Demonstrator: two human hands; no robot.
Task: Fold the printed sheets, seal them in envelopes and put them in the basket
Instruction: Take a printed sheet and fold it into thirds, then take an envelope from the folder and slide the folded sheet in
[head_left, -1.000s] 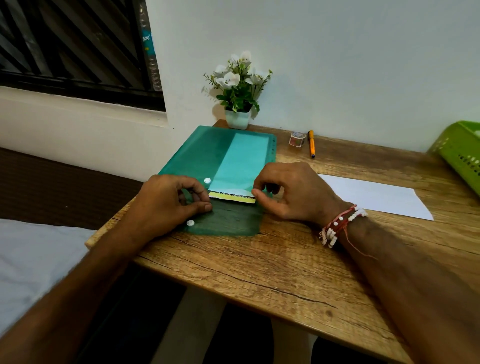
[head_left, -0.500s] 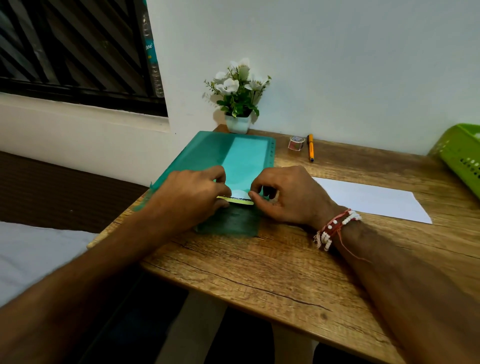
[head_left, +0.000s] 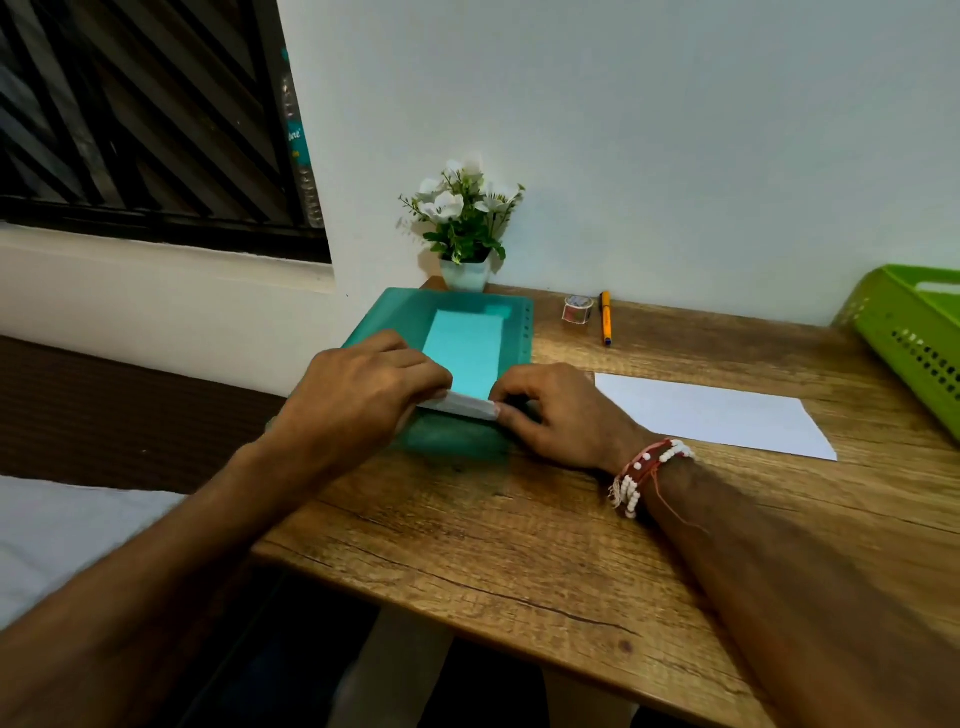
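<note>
L hand (head_left: 358, 400) & R hand (head_left: 556, 415) each pinch paper (head_left: 465, 404) edge, fingers clamped on it, prob. to draw it from folder (head_left: 452, 440).

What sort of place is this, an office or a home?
Probably a room at home used as a work corner: a small wooden desk against a plain wall, a pot of white flowers, and what looks like bedding beside it.
</note>
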